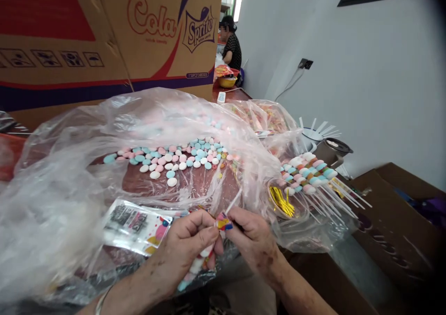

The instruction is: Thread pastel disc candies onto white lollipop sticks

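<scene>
Left hand (190, 245) closed on a candy skewer (204, 254), its pastel pieces showing under the fingers, near the front edge of the table (351, 259). Right hand (252, 240) pinched narrow on the printed wrapper (223, 222) at the skewer's top, touching the left thumb. White stick (232, 202) angled up from between the two hands.

Loose pastel candies (174, 159) spread on clear plastic sheeting (62, 199) across the table's middle. Printed sleeve packs (137, 224) lying just left of the left hand. Gold twist ties (281, 201) in a small container toward the right edge. Finished skewers (310, 173) stacked beside them, sticks pointing at the right corner. Cup of white sticks (315, 131) behind those. Cardboard box (104, 41) standing along the far edge. Another person (230, 43) seated well apart at the far end.
</scene>
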Demonstrator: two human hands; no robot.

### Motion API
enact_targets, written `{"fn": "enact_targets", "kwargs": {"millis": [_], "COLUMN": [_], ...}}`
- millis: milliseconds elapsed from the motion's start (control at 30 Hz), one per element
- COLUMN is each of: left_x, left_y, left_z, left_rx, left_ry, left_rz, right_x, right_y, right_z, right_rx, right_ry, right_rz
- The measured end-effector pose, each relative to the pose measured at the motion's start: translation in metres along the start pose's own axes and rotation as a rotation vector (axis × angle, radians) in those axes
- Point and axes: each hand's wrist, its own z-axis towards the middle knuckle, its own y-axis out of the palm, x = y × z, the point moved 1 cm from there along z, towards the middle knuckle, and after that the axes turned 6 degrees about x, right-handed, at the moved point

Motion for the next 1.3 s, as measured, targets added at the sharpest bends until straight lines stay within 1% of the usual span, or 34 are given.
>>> {"fn": "enact_targets", "kwargs": {"millis": [100, 233, 300, 333, 367, 433, 500, 567, 600, 633, 700, 767, 800, 867, 900, 1033, 1100, 1133, 1200, 1300], "left_x": [0.002, -0.001, -0.002, -0.003, -0.003, -0.001, 0.004, 0.012, 0.016, 0.020, 0.027, 0.031, 0.032, 0.033, 0.033, 0.036, 0.036, 0.034, 0.030, 0.025], "left_y": [-0.002, -0.002, -0.003, -0.003, -0.004, -0.005, -0.006, -0.008, -0.009, -0.011, -0.013, -0.015, -0.015, -0.014, -0.013, -0.008, -0.006, -0.006, -0.005, -0.006], "left_z": [-0.002, -0.003, -0.002, -0.001, 0.000, 0.002, 0.005, 0.006, 0.006, 0.006, 0.006, 0.007, 0.007, 0.007, 0.007, 0.009, 0.012, 0.013, 0.018, 0.025], "left_rx": [0.065, 0.082, 0.119, 0.146, 0.172, 0.205, 0.195, 0.142, 0.096, 0.047, -0.065, -0.169, -0.223, -0.296, -0.308, -0.265, -0.241, -0.224, -0.188, -0.125], "left_ry": [-0.036, -0.027, -0.015, -0.019, -0.028, -0.048, -0.078, -0.141, -0.188, -0.231, -0.270, -0.266, -0.257, -0.230, -0.223, -0.263, -0.266, -0.243, -0.140, 0.085], "left_rz": [-0.069, -0.171, -0.175, -0.159, -0.134, -0.072, 0.010, 0.130, 0.207, 0.281, 0.419, 0.542, 0.581, 0.610, 0.611, 0.684, 0.709, 0.711, 0.743, 0.859], "right_x": [0.001, -0.001, -0.004, -0.005, -0.007, -0.010, -0.010, -0.010, -0.009, -0.009, -0.009, -0.011, -0.013, -0.016, -0.018, -0.020, -0.021, -0.022, -0.025, -0.031], "right_y": [0.002, 0.006, 0.010, 0.011, 0.012, 0.013, 0.012, 0.007, 0.004, 0.000, -0.008, -0.014, -0.016, -0.018, -0.018, -0.018, -0.016, -0.015, -0.012, -0.006], "right_z": [0.000, -0.003, -0.005, -0.006, -0.007, -0.009, -0.009, -0.006, -0.003, -0.001, 0.005, 0.009, 0.011, 0.013, 0.014, 0.013, 0.009, 0.008, 0.005, 0.003], "right_rx": [-0.018, -0.106, -0.112, -0.087, -0.050, 0.021, 0.040, -0.012, -0.060, -0.120, -0.253, -0.352, -0.382, -0.412, -0.414, -0.387, -0.362, -0.348, -0.319, -0.315], "right_ry": [0.020, 0.075, 0.034, -0.037, -0.147, -0.428, -0.647, -0.783, -0.833, -0.880, -0.944, -0.966, -0.977, -0.996, -1.002, -0.982, -0.910, -0.859, -0.743, -0.596], "right_rz": [0.028, 0.111, 0.090, 0.033, -0.054, -0.277, -0.465, -0.556, -0.582, -0.598, -0.612, -0.600, -0.587, -0.547, -0.525, -0.488, -0.524, -0.549, -0.598, -0.657]}}
